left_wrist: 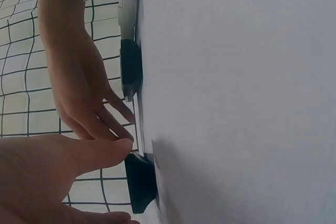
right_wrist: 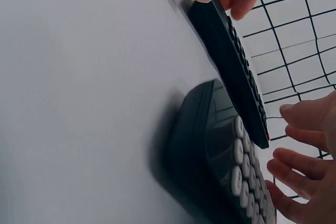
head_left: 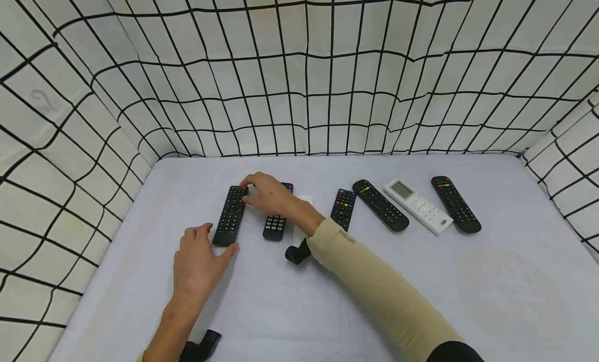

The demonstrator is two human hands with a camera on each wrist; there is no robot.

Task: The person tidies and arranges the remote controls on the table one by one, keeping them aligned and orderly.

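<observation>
Low in the left half of the head view, the left hand [head_left: 198, 260] lies on the pale table [head_left: 491, 299] with its fingers relaxed and spread, thumb and forefinger touching the near end of a long black remote [head_left: 231, 215]. That remote lies flat, left of the frame's centre, pointing away from the person. At its far end the right hand [head_left: 268, 194] reaches in from the lower right in a beige sleeve [head_left: 374, 284], fingers curled loosely over the top end, fingertips on it (whether they truly pinch it I cannot tell). Just right of it, partly under that hand, lies a shorter black remote [head_left: 275, 224]. Farther right sit two more black remotes [head_left: 343, 209] [head_left: 380, 204], a white remote [head_left: 418, 206] and another black remote [head_left: 455, 204]. A grid-patterned cloth wall [head_left: 299, 70] stands behind.
</observation>
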